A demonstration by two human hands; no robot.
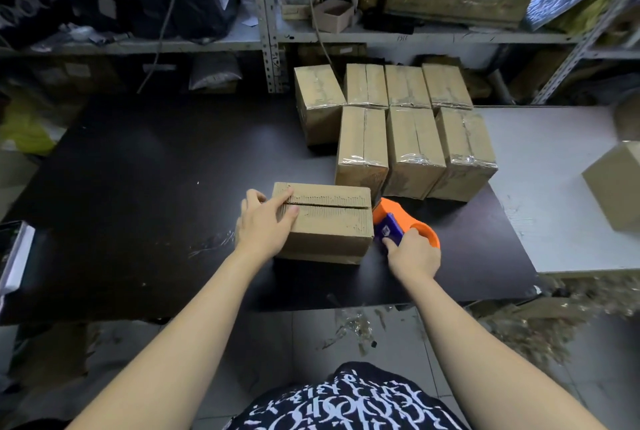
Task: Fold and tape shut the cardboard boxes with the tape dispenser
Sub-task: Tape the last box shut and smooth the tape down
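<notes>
Brown cardboard box [329, 232] sits near the middle of the black tabletop [138, 187], set back from the near edge. Its flaps are folded down and the centre seam is bare. The widest open stretch lies to its left; the right side is crowded.

Count: seven clear-taped cardboard boxes [414, 149] behind and to the right, four in the back row and three in front. One more plain box [616, 187] is on the adjoining white tabletop [554, 187].

We see the left hand [263, 225] flat on the box's left end, fingers extended, pressing the flaps. The right hand [414, 256] is curled round the orange-and-blue tape dispenser [398, 218], whose nose touches the box's right end.
</notes>
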